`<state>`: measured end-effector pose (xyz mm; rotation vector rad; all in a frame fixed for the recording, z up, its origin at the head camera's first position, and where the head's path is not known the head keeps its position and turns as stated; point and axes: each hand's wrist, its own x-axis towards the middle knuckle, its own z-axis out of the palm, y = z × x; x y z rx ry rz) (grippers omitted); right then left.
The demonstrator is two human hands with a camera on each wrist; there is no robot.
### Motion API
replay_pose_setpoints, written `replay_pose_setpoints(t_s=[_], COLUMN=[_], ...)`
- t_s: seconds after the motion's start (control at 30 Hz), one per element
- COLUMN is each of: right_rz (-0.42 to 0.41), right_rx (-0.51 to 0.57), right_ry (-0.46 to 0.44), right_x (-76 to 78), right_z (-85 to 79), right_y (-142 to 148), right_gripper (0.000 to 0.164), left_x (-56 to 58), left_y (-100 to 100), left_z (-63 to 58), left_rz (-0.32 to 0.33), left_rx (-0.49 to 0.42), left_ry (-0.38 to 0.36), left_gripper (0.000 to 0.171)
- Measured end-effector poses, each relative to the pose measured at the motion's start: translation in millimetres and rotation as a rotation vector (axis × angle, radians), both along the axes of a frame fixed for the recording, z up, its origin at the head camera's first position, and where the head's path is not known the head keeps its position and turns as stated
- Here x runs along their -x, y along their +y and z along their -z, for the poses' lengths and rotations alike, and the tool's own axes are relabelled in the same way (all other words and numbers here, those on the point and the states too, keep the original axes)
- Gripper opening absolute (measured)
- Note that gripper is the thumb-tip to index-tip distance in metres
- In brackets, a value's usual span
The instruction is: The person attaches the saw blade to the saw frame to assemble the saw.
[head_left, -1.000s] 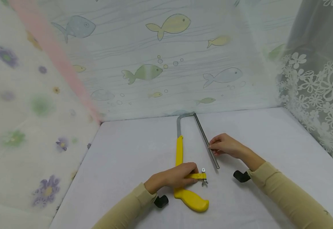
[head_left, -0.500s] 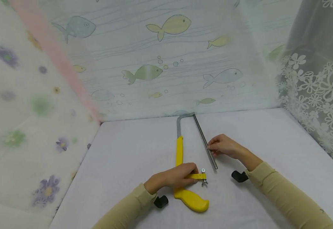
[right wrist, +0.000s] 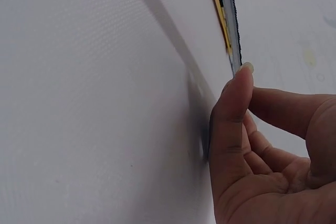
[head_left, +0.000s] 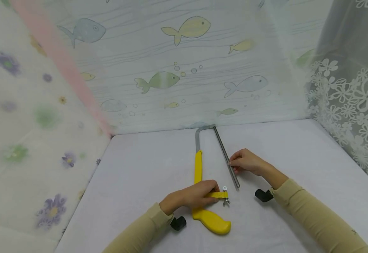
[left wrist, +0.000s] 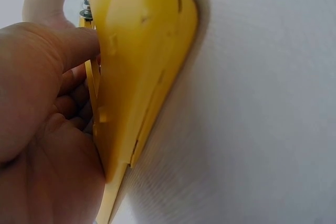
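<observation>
Pos. of unit: the hacksaw frame (head_left: pixel 198 167) lies on the white table (head_left: pixel 139 165), far end near the back edge, handle (head_left: pixel 215 224) toward you. The blade (head_left: pixel 223 146) meets the frame's far tip; its near end is free, apart from the tension fitting (head_left: pixel 225 194), w/ a small gap btwn.

L hand (head_left: pixel 198 193): fingers curled round the yellow crosspiece by the handle, thumb on the near side. Prob. purpose: to steady the frame. Gripping there leaves the fitting's wing nut (head_left: pixel 226 202) exposed beyond your fingertips.

R hand (head_left: pixel 248 162): thumb & index pinch the blade on its lower half, approaching from the right. This prob. controls the blade's angle, w/ the far joint acting as pivot; the near tip stays uncovered, so you can sight it against the fitting.

Edges: the R wrist view shows teeth along one blade edge; mind fingertip contact. The frame's far end sits close to the fish-print backdrop (head_left: pixel 162 102), so fwd travel is ltd. Lateral room: ample table L of the frame & R of your R hand. Btwn blade & frame, room is narrower. Watch the R wrist cam (head_left: pixel 263 195), low over the table.
</observation>
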<state>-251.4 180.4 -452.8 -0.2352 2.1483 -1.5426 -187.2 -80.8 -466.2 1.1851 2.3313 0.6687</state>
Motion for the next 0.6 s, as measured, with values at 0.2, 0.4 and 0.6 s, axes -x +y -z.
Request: replay_pose_setpoints(t_s=[0.2, 0.4, 0.6], right_rz=[0.001, 0.007, 0.010], right_rx=[-0.010, -0.015, -0.028], right_ry=[0.010, 0.017, 0.002], right_x=[-0.3, 1.2, 1.0], right_z=[1.5, 1.9, 1.7], right_y=[-1.0, -1.5, -2.9], right_gripper=[0.021, 0.022, 0.021], left_x=[0.5, 1.8, 2.0], left_y=[-0.2, -0.2, 0.0], left_z=[1.0, 3.0, 1.3], left_rz=[-0.003, -0.004, -0.006], left_rx=[0.002, -0.002, 0.005], left_ry=[-0.009, -0.009, -0.017], left_gripper=[0.018, 0.018, 0.019])
